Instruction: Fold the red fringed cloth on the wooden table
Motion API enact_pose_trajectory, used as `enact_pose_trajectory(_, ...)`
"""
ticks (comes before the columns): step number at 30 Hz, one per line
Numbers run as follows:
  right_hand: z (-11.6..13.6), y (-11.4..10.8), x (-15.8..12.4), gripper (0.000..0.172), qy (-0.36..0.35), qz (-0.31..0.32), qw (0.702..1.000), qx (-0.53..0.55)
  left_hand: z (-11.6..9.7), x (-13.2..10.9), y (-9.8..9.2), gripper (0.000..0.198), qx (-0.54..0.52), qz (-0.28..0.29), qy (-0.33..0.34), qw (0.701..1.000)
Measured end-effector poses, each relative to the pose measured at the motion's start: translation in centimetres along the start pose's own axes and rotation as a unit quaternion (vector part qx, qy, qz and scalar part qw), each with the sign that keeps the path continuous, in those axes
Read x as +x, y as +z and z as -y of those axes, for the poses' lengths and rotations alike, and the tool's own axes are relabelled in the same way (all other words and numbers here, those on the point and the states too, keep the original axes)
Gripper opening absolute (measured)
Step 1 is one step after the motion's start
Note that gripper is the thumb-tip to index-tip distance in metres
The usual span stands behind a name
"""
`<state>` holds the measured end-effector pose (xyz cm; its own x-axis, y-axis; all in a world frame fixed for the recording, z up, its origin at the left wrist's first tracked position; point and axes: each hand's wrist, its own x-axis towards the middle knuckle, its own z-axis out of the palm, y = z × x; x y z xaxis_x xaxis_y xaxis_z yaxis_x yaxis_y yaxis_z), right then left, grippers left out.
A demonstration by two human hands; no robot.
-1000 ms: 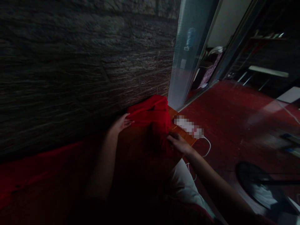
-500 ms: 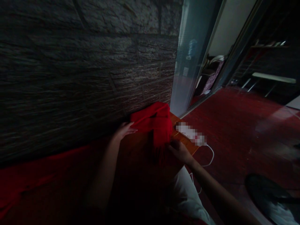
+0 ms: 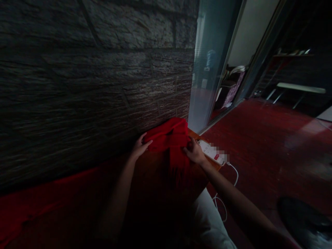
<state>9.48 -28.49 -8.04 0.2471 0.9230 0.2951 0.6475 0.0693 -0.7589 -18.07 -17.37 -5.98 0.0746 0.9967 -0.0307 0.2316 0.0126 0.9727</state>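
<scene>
A red scarf (image 3: 166, 138) with a fringed end lies folded on the brown wooden table (image 3: 153, 169), close to the wall. Its fringe hangs toward me over the tabletop. At the scarf's left end is my left hand (image 3: 139, 148), thumb in front and fingers behind, gripping the fold. My right hand (image 3: 195, 153) grips the right edge, with its thumb on the near side and fingertips partly hidden by the cloth. Both hands are closed on the same scarf from opposite sides.
A lit phone (image 3: 207, 149) with a white cable (image 3: 236, 174) lies at the table's right corner. Red cloth (image 3: 52, 193) stretches along the left. The stone wall (image 3: 103, 86) rises behind. Beyond are a glass door (image 3: 207, 69), a white bench (image 3: 301, 88) and a dark round object (image 3: 298, 214).
My right hand has moved up from beside the fringe to the scarf's right edge. My left hand has closed around the left end. The scarf looks slightly more compact.
</scene>
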Motion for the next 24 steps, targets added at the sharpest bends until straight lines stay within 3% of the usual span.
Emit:
enact_pose_trajectory(5, 0.5, -0.2, 0.2, 0.053, -0.034, 0.036, 0.999, 0.007, -0.1, 0.1, 0.3, 0.055, 0.001, -0.027, 0.031, 0.999)
enact_pose_trajectory(9, 0.2, -0.5, -0.3, 0.038, -0.049, -0.032, 0.998, 0.02, -0.1, 0.0, 0.1, 0.04, 0.049, -0.007, 0.077, 0.996)
enact_pose_trajectory(11, -0.4, -0.4, -0.6, 0.036, -0.039, -0.034, 0.998, 0.025, -0.1, -0.1, 0.0, 0.04, 0.058, 0.004, 0.076, 0.995)
enact_pose_trajectory(16, -2.1, -1.7, -0.3, 0.043, -0.062, 0.094, 0.992, 0.061, -0.1, -0.2, -1.2, 0.046, 0.0, 0.06, 0.017, 0.998)
enact_pose_trajectory(19, -2.4, -3.5, 3.2, 0.037, -0.01, 0.104, 0.991, 0.086, -0.1, 0.2, -1.5, 0.039, -0.082, 0.055, -0.048, 0.994)
enact_pose_trajectory(24, -1.7, -4.3, 13.9, 0.029, 0.112, 0.047, 0.989, 0.086, 0.2, 1.3, -0.1, 0.032, -0.134, -0.061, -0.123, 0.981)
